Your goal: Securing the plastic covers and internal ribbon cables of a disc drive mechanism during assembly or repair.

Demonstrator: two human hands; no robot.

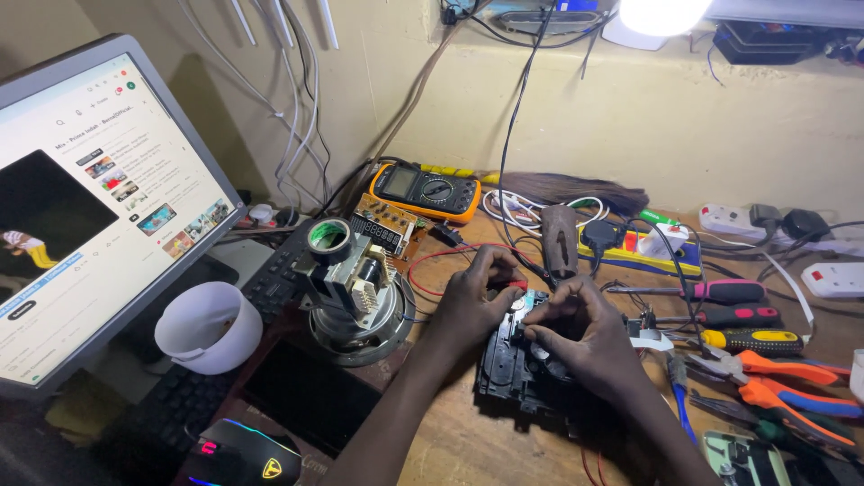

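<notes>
A black disc-drive mechanism (508, 371) lies on the wooden workbench (468, 441), near the front middle. My left hand (472, 301) rests on its upper left edge with the fingers curled over a small red part. My right hand (585, 337) covers the mechanism's right side, fingertips pinching something small at its centre near a silver disc; what is pinched is hidden. Both hands touch the mechanism.
A lit monitor (90, 207) stands at left, with a white cup (209, 328), keyboard (180, 405) and glowing mouse (236, 457) below it. A speaker with tape roll (353, 288), an orange multimeter (425, 192), a power strip (643, 247), screwdrivers (733, 315) and orange pliers (778, 387) surround the hands.
</notes>
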